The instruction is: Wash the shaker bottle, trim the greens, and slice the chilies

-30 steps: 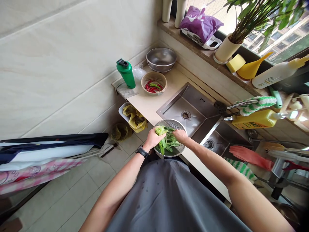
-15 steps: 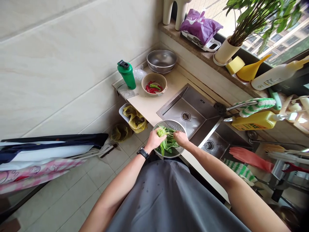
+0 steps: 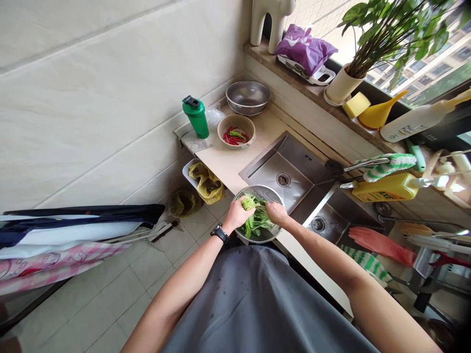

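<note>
This is a home kitchen corner: a steel double sink point(image 3: 279, 171) sits in a pale counter point(image 3: 228, 166) at centre, with a colander of greens point(image 3: 271, 193) over it. A basket of red chillies point(image 3: 236, 131) stands upper middle, and a potted plant point(image 3: 390, 44) on the windowsill point(image 3: 265, 54) at upper right, apartment blocks point(image 3: 437, 63) showing outside.

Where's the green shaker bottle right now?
Head view, left of centre: the green shaker bottle stands on the wall-side end of the counter, just left of the basket of red chilies and the steel bowl.
</note>
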The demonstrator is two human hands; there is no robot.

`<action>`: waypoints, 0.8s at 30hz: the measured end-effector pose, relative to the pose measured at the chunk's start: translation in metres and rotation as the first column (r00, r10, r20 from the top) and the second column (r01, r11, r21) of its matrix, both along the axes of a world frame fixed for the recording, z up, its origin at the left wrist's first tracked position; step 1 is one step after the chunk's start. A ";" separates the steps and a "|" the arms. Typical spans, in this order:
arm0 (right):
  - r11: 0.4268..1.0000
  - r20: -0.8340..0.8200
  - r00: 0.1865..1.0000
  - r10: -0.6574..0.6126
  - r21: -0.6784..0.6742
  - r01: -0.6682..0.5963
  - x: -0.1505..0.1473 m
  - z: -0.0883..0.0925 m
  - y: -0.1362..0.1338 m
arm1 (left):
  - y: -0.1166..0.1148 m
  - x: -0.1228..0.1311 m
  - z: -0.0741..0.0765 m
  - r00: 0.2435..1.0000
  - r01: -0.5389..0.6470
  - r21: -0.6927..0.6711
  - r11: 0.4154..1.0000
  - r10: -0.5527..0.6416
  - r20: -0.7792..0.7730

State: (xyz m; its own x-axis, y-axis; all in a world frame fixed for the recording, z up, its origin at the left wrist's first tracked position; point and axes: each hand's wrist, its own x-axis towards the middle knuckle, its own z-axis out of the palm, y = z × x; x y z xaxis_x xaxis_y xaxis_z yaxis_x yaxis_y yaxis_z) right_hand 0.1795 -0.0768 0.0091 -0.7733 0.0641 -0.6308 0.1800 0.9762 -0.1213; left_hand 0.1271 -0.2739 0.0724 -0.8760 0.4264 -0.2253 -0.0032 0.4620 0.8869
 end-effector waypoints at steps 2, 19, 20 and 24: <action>1.000 0.015 1.000 0.003 -0.015 -0.003 0.001 0.002 0.000 | 0.002 0.000 -0.001 1.000 0.010 -0.008 1.000 -0.010 -0.012; 0.953 -0.009 0.966 -0.258 -0.165 0.253 -0.009 0.006 0.002 | -0.006 0.005 -0.002 0.999 -0.033 -0.018 0.999 0.033 -0.010; 0.958 -0.032 0.969 -0.246 -0.157 0.238 -0.008 0.011 0.003 | -0.006 0.005 -0.002 1.000 -0.028 -0.020 0.999 0.028 -0.014; 0.993 -0.210 0.971 -0.112 -0.071 0.099 -0.001 0.043 0.011 | -0.002 0.005 0.002 0.999 0.000 -0.007 1.000 -0.001 -0.044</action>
